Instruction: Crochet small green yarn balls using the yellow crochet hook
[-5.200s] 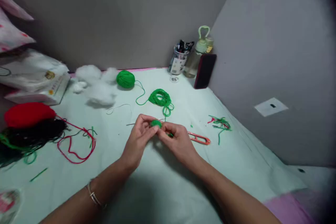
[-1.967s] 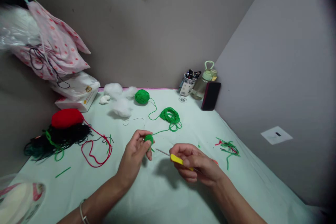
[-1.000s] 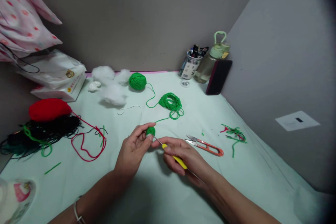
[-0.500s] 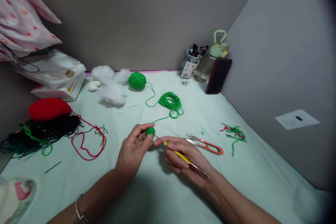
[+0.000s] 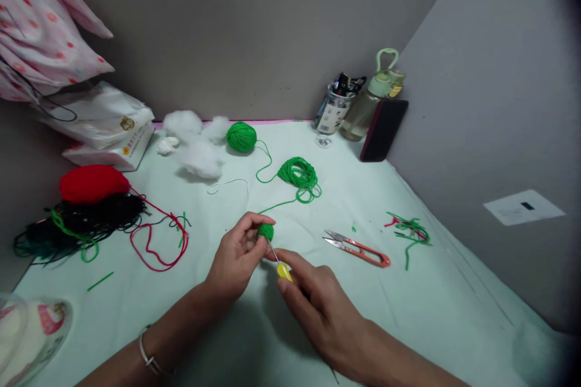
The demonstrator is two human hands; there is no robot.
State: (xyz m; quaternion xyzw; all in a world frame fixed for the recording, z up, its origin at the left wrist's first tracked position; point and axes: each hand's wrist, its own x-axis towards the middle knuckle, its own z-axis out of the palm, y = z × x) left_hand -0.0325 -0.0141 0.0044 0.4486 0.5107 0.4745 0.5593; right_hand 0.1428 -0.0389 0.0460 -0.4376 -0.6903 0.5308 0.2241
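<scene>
Pinched between the fingers of my left hand (image 5: 238, 253) is a small round green crochet piece (image 5: 265, 231). My right hand (image 5: 320, 308) grips a crochet hook (image 5: 284, 272) by its yellow handle. The hook's thin metal shaft reaches up to the lower edge of the piece; its tip is hidden there. From behind my left fingers a green strand runs back to a loose coil of green yarn (image 5: 298, 175), which connects to a green yarn ball (image 5: 241, 137).
Orange-handled thread snips (image 5: 358, 249) and yarn scraps (image 5: 411, 231) lie to the right. White stuffing (image 5: 200, 154) sits at the back. Red yarn (image 5: 93, 184) and black yarn (image 5: 104, 214) are at the left. A phone (image 5: 385, 131), bottle (image 5: 363, 115) and pen cup (image 5: 333, 110) stand back right.
My right hand has turned and dropped lower, so the hook stands steeper and its back end points down towards me. The green piece has rotated slightly in my left fingers. The view has shifted slightly.
</scene>
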